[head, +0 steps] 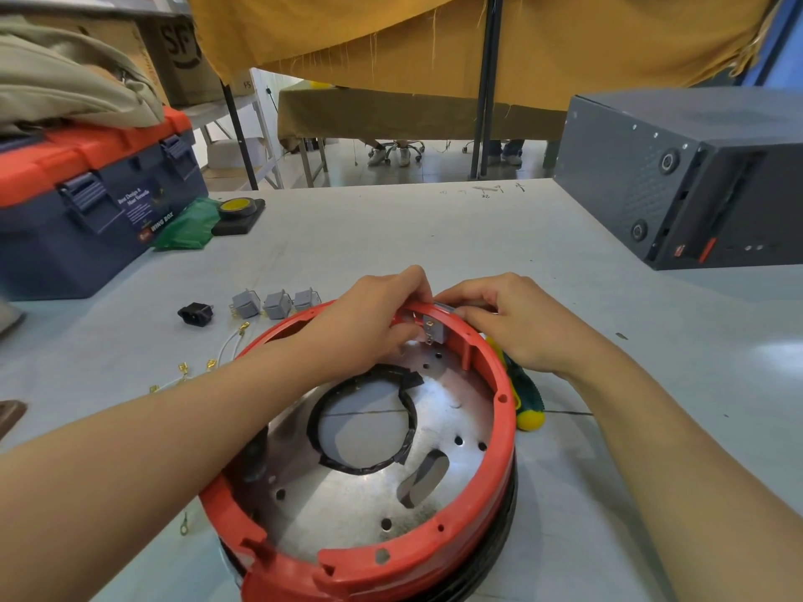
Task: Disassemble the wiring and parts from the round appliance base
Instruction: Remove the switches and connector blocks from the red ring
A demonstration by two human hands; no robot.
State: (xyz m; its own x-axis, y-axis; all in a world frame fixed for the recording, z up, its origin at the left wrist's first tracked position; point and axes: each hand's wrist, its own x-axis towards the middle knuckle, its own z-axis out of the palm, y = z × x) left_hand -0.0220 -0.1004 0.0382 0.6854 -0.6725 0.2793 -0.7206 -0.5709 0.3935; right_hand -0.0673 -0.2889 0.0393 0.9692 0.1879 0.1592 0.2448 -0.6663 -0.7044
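I am leaning over a pale grey worktable (391, 236), with a dark computer case (678, 176) lying at its far right and a blue toolbox with an orange lid (87, 202) sitting at the far left. Right in front of me, the round appliance base (434, 549) is resting on the table, its red plastic rim circling a shiny metal plate (347, 493) that has a big central hole edged in black tape. My left hand (369, 323) is curling over the far rim, fingers pinching closed around a small grey switch (434, 330) seated in the wall there, while my right hand (517, 323) is pressing against the same spot from outside, fingers bent onto the rim (I cannot tell exactly what its fingertips are gripping). A green-and-yellow screwdriver (525, 397) is lying just outside the base under my right wrist. Left of the base, three loose grey switches (276, 304), a black power socket (196, 314) and white wires with brass terminals (204, 362) are lying apart on the table.
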